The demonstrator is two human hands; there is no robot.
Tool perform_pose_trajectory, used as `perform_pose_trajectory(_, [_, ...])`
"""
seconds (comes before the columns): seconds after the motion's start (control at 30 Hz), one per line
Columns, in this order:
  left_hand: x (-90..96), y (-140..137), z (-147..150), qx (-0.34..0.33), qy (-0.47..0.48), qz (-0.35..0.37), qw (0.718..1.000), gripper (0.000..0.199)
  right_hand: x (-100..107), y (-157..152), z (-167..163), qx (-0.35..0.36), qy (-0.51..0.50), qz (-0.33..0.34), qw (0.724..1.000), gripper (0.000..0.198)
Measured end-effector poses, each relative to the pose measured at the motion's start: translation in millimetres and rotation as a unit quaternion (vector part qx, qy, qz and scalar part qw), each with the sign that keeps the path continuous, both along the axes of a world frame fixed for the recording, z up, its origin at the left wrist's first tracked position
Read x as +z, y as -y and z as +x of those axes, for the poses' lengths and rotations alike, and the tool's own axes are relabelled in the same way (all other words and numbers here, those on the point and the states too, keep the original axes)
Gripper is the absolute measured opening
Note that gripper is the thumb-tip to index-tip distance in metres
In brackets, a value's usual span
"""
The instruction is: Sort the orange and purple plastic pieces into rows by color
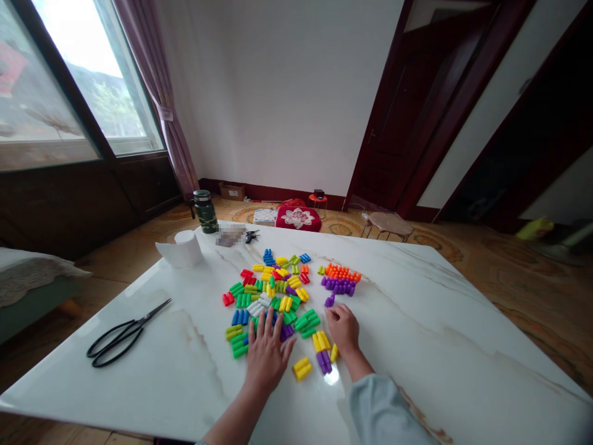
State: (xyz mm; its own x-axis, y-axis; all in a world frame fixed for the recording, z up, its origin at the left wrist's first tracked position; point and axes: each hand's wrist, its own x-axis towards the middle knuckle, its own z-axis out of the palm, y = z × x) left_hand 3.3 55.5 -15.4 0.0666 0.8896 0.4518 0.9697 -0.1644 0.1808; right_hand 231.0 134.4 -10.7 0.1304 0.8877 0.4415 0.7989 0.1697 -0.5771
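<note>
My left hand lies open, fingers spread, over the near part of a loose pile of coloured plastic building blocks. The pieces under its palm and fingers are hidden. To the right, my right hand is closed, with its fingertips at a small purple building block; the grip itself is partly hidden. Just beyond it stand purple blocks in rows, with orange blocks in rows behind them. Between my hands lie yellow blocks and a joined yellow and purple piece.
Black-handled scissors lie on the white marble-patterned table at left. A paper roll, a dark green bottle, a blurred-out item and small black pliers stand or lie along the far left edge. Stools are beyond the table.
</note>
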Motion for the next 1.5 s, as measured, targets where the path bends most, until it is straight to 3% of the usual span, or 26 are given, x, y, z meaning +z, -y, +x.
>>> perform_pose_trajectory(0.13, [1.5, 0, 0, -0.001, 0.002, -0.003, 1.000, 0.059, 2, -2, -1, 0.062, 0.007, -0.011, 0.998, 0.025])
perform_pose_trajectory(0.6, [2.0, 1, 0, -0.002, -0.006, 0.001, 1.000, 0.058, 15, -20, -5, 0.061, 0.098, -0.062, 0.991, 0.035])
perform_pose_trajectory(0.87, [1.9, 1, 0, -0.004, 0.003, 0.004, 1.000, 0.057, 15, -24, -2, 0.075, 0.101, -0.070, 0.990, 0.043])
perform_pose_trajectory(1.07, [3.4, 1, 1, 0.000, 0.004, -0.002, 1.000, 0.057, 10, -20, 0, 0.070, 0.047, -0.056, 0.995, 0.038])
perform_pose_trajectory(1.3, [4.3, 1, 1, -0.001, 0.005, -0.001, 1.000, 0.056, 5, -16, 4, 0.064, -0.104, -0.022, 0.992, 0.027])
perform_pose_trajectory(1.5, [5.4, 1, 1, 0.002, 0.008, -0.006, 1.000, 0.056, 15, 1, 5, 0.066, -0.182, -0.013, 0.981, 0.030])
